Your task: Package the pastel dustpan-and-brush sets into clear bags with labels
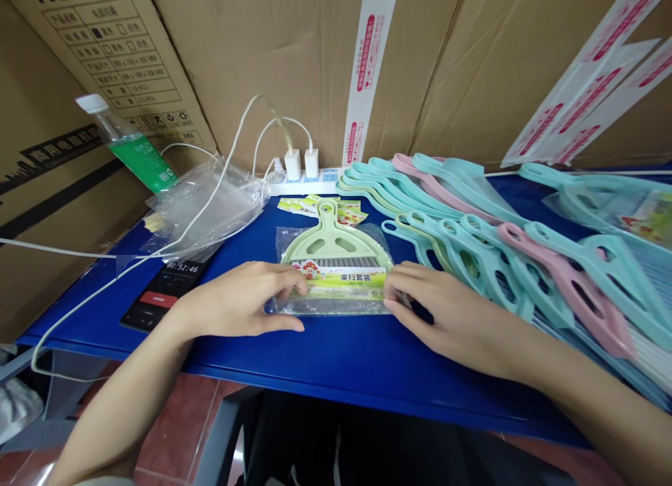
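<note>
A pale green dustpan and brush set (328, 239) lies in a clear plastic bag on the blue table (325, 360), its handle pointing away from me. Across its lower part sits a green and white label card (349, 281) with a red cartoon figure. My left hand (249, 297) touches the left edge of the bag, its thumb stretched apart from the curled fingers. On the opposite side, my right hand (441, 314) has thumb and fingertips closed on the bag's right edge.
Many blue, pink and green brushes and dustpans (472, 244) are piled on the right. Behind the set lie label cards (346, 213) and a power strip (328, 181). Leftward are plastic bags (210, 206), a bottle (139, 160), a phone (162, 297) and loose white cables.
</note>
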{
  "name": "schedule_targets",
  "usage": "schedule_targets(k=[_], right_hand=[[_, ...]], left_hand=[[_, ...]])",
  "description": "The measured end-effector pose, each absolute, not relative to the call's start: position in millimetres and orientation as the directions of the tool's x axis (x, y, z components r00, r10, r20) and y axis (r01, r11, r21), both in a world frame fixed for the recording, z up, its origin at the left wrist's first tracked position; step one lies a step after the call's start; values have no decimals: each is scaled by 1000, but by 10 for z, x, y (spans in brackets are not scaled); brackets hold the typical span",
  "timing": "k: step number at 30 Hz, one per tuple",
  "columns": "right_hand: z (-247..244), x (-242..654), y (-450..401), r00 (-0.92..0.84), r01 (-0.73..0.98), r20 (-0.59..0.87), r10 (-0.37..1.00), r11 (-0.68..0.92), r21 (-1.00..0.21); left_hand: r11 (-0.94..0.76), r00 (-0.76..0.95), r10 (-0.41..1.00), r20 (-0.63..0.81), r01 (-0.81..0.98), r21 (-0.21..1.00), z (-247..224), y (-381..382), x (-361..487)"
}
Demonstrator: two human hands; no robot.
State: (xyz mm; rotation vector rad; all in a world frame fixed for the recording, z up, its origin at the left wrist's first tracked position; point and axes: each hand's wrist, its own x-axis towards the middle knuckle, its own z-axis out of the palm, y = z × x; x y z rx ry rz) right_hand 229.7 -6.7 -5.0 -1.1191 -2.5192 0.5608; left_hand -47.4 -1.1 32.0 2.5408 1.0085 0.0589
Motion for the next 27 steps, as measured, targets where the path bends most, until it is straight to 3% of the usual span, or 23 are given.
schedule_targets(k=[14,27], right_hand=[[-109,2227,-75,-492,670,221,842,528,-522],[-200,2189,-61,-445,693,257,858,511,-508]], left_hand=[[-649,664,748,13,727,222,161,24,-338],[-559,565,825,32,804,202,84,20,-278]])
